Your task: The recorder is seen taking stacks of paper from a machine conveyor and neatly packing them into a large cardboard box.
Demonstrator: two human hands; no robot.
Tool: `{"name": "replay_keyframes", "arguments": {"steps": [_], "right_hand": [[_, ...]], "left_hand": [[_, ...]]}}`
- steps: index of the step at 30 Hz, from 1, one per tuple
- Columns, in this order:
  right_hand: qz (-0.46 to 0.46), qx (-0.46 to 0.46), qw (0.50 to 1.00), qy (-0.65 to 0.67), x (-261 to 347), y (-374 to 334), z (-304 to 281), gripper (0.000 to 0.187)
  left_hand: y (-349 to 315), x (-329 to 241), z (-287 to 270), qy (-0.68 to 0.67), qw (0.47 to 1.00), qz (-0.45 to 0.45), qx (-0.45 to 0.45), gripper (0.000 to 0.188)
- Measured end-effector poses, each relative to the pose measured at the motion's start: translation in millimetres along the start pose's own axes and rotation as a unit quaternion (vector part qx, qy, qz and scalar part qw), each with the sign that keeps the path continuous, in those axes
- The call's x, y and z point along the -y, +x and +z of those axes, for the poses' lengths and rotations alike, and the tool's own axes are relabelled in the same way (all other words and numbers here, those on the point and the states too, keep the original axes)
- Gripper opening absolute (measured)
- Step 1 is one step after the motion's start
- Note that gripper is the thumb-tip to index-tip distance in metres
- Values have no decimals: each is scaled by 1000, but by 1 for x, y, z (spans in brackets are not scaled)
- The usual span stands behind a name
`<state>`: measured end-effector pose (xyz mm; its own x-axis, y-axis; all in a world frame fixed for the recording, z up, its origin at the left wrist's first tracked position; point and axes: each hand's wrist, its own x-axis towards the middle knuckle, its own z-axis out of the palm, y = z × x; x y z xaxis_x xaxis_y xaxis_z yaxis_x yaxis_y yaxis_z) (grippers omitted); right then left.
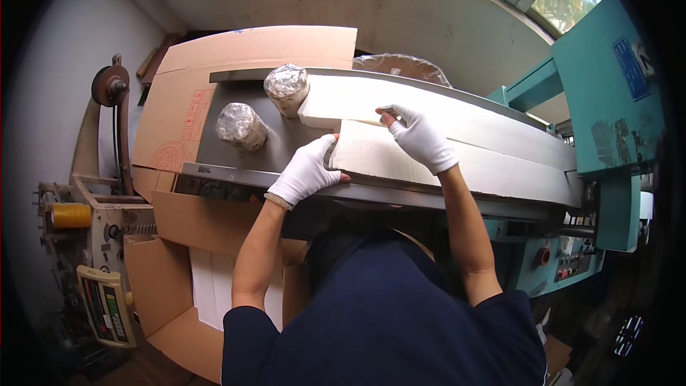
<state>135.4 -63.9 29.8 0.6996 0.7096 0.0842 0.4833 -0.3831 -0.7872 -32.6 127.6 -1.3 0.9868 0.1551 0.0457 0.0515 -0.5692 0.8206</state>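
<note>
Two long rows of stacked white folded paper lie side by side on a grey metal table: a far row point(357, 100) and a near row point(386, 154). My left hand point(306, 170), in a white glove with bare fingertips, spans the left end of the near row, thumb on its near side and fingers on its far side. Above the seam between the rows, my right hand point(418, 136), gloved the same way, has thumb and fingertips drawn together; whether anything thin is between them cannot be made out. Two plastic-wrapped cylinders point(241, 127) point(287, 91) stand left of the rows.
A teal machine point(607, 93) stands at the right, where the rows end. The metal table point(207, 146) has raised side rails. Cardboard point(286, 43) lies behind it. An open carton point(161, 279) holding white paper sits at lower left, beside equipment with a yellow spool point(70, 215).
</note>
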Motion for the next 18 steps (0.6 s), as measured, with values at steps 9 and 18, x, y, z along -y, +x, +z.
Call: {"name": "replay_keyframes", "arguments": {"steps": [9,18], "right_hand": [[-208,105,931,-280,29,-4,48,28],[-202,117,938,-256,32,-16,46,33]], "left_hand": [[-14,17,-51,24,983,-116,-143,72],[-25,22,-94,216,923,-224,-225,82]]}}
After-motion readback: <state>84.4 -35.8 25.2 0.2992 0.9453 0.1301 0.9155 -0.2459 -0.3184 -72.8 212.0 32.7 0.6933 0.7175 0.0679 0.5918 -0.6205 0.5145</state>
